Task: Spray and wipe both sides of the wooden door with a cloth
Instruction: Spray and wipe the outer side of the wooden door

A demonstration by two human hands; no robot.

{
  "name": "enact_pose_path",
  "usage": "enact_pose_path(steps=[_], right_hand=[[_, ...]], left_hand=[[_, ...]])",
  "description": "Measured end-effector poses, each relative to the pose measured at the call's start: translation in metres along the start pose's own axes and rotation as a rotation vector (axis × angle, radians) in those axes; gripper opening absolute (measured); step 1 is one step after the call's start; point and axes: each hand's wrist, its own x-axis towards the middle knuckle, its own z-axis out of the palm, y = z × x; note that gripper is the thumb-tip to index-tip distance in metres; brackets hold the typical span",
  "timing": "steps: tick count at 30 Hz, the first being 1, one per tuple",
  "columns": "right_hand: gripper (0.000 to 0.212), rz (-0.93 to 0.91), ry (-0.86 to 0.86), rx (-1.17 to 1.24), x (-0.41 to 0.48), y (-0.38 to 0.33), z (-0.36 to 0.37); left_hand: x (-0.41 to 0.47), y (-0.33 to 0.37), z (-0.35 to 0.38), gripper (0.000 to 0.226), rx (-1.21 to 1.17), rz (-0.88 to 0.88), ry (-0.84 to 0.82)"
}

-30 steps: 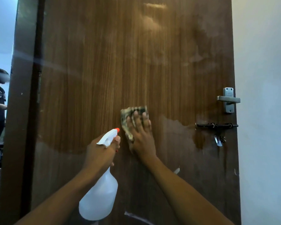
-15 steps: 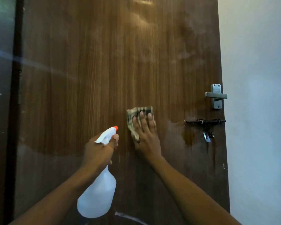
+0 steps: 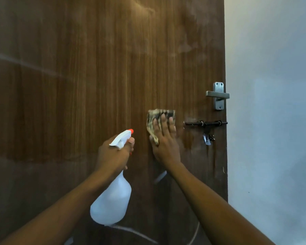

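The wooden door (image 3: pixel 95 76) fills most of the view, brown with vertical grain and faint wipe streaks. My right hand (image 3: pixel 164 144) lies flat against it and presses a patterned cloth (image 3: pixel 153 119) to the wood, just left of the latch. My left hand (image 3: pixel 113 156) grips the neck of a translucent white spray bottle (image 3: pixel 111 202) with a white trigger head and orange nozzle tip (image 3: pixel 130 130). The bottle hangs below that hand, nozzle pointing at the door.
A metal lever handle (image 3: pixel 218 95) is mounted near the door's right edge. Below it sit a dark sliding bolt (image 3: pixel 206 123) and a small hanging metal piece (image 3: pixel 208 138). A pale wall (image 3: pixel 272 103) begins right of the door edge.
My right hand has slid the cloth rightward across the door toward the bolt. The view has shifted right, so the door frame and the person at the left are out of sight.
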Motion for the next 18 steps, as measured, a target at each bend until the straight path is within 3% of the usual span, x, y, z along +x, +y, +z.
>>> enact_pose_path(steps=[3, 6, 10, 15, 18], right_hand=[[0.076, -0.091, -0.056, -0.028, -0.046, 0.035, 0.002], [0.084, 0.112, -0.060, 0.035, -0.063, 0.064, -0.012], [0.062, 0.321, -0.050, 0.129, -0.042, 0.052, -0.018], [0.085, 0.067, -0.094, 0.071, -0.068, 0.077, -0.015], [0.088, 0.172, -0.093, 0.060, -0.083, 0.101, -0.028]], left_hand=[[-0.004, 0.000, 0.011, 0.030, -0.013, 0.005, -0.021], [-0.006, -0.003, 0.020, 0.036, -0.005, -0.001, -0.028], [-0.005, -0.007, 0.030, 0.042, 0.002, -0.041, -0.032], [-0.008, -0.011, 0.047, 0.046, 0.012, -0.059, -0.060], [-0.009, -0.012, 0.052, 0.047, -0.039, -0.076, -0.066]])
